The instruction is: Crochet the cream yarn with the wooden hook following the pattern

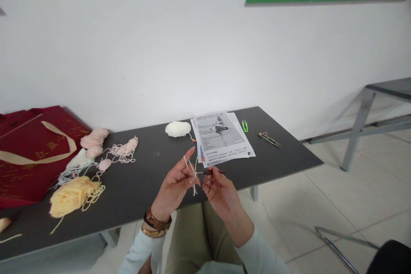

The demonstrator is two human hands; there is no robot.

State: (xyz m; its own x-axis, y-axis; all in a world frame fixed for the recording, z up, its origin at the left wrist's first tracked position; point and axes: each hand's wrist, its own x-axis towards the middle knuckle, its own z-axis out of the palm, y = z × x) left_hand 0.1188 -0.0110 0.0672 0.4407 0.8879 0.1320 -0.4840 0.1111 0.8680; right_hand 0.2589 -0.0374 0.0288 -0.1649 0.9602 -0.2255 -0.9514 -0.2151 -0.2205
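Note:
My left hand point(175, 186) is raised over the front edge of the dark table point(144, 184), with white yarn point(189, 167) looped round its forefinger and pinched by the other fingers. My right hand point(220, 188) sits just to its right, fingers closed on a dark crochet hook point(214, 171) whose tip meets the yarn between the two hands. A short yarn tail hangs below the pinch. A cream ball of yarn point(177, 129) lies further back on the table, its strand running toward my hands.
A printed instruction sheet point(221, 137) lies behind my hands, with a green thread snipper point(244, 126) and small scissors point(270, 139) to its right. Yellow yarn point(74, 195), pink yarn point(105, 147) and a red bag point(32, 150) lie at the left. A grey bench point(379, 107) stands at the right.

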